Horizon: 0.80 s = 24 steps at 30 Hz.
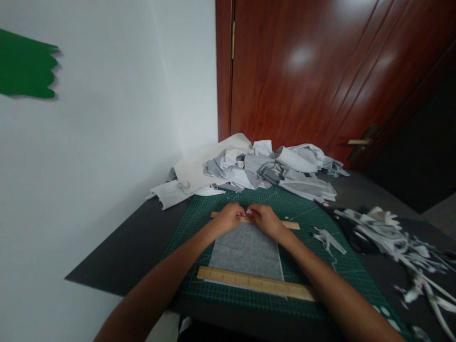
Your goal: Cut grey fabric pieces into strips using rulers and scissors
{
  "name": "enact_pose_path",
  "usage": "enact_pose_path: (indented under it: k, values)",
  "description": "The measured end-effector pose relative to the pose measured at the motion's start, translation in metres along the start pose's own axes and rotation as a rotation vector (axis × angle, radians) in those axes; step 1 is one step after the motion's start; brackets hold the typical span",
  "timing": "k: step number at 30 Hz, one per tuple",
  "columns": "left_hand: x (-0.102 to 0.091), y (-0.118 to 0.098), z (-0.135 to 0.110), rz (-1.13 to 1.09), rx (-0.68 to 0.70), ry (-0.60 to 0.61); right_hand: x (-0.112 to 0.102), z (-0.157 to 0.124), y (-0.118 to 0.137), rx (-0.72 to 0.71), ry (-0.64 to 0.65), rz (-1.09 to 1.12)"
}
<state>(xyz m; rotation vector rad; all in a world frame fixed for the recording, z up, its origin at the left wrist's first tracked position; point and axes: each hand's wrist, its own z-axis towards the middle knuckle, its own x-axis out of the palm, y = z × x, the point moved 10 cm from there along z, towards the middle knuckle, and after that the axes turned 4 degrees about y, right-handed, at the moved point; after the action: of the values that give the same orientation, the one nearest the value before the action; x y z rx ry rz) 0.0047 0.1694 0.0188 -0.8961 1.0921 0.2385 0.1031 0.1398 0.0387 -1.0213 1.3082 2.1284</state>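
Observation:
A grey piece of fabric [247, 249] lies flat on the green cutting mat [192, 242]. One wooden ruler [292, 225] crosses its far edge, and a longer wooden ruler [256, 282] lies across its near end. My left hand [232, 213] and my right hand [262, 217] meet over the middle of the far ruler, fingertips almost touching. Both have their fingers closed in a pinch. Whatever they hold between them is too small and too covered by the fingers to name.
Behind the mat, a heap of white and grey cloth scraps [245, 168] rests against the wooden door [285, 71]. Thin fabric strips [388, 235] are piled at the right, and a small offcut [329, 241] lies on the mat. A white wall [107, 142] borders the left side.

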Motion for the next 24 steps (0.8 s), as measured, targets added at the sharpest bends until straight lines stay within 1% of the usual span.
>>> enact_pose_path:
  k: [7, 12, 18, 24]
  values:
    - [-0.004, -0.004, -0.001, 0.017, -0.01, 0.007, 0.0, 0.001, -0.008, 0.075, 0.01, -0.025]
    - [-0.005, -0.003, -0.003, 0.011, -0.022, -0.018, 0.001, 0.001, -0.005, 0.064, 0.056, -0.043]
    - [-0.001, 0.0, 0.0, 0.026, -0.016, 0.004, 0.003, 0.001, -0.007, 0.054, 0.009, -0.017]
    - [0.001, -0.002, 0.0, 0.049, -0.025, 0.028, 0.001, 0.0, -0.012, 0.098, -0.046, -0.003]
